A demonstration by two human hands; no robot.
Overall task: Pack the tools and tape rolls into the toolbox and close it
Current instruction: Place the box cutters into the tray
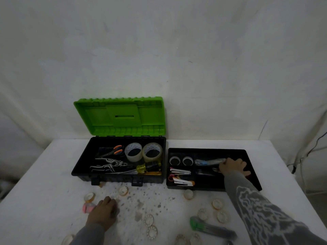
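Note:
The toolbox (83,163) stands with its green lid (120,117) raised. In its black base lie orange-handled scissors (114,151), two large clear tape rolls (142,152), pliers (113,164) and a yellow-handled screwdriver (147,167). To its right, the black tray (207,149) holds two small rolls (180,161), two staplers (180,176) and a clear cutter (208,162). My right hand (233,167) is inside the tray, fingertips pinching the cutter's right end. With bent fingers, my left hand (104,211) rests on the table beside a pink roll (87,207), and nothing shows in it.
Several small tape rolls, such as one (123,190) before the toolbox and one (217,203) at the right, are scattered over the white table. A green and grey cutter (210,227) lies near the front. Cables (300,156) hang past the table's right edge. A wall stands behind.

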